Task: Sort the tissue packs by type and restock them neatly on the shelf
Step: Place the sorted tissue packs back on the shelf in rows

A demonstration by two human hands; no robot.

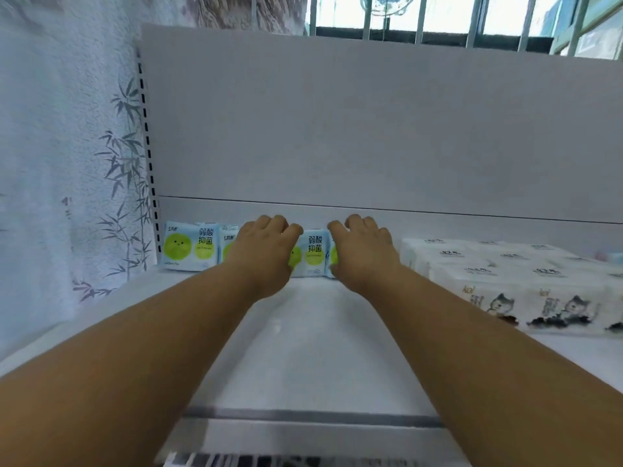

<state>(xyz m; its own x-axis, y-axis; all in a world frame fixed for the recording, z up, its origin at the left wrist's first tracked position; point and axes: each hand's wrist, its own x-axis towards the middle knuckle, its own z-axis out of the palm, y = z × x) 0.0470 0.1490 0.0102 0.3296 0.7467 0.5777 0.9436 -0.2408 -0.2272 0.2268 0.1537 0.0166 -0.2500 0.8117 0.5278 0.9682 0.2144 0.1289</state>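
From the head view, both arms reach to the back of the white shelf (303, 348). The left hand (266, 246) and right hand (362, 247) lie over a row of green-dot tissue packs (190, 246) standing upright against the back panel (371, 129). Their fingertips are hidden behind the packs, so I cannot tell whether they grip. White cat-print tissue packs (526, 281) lie to the right, cut off at the frame edge.
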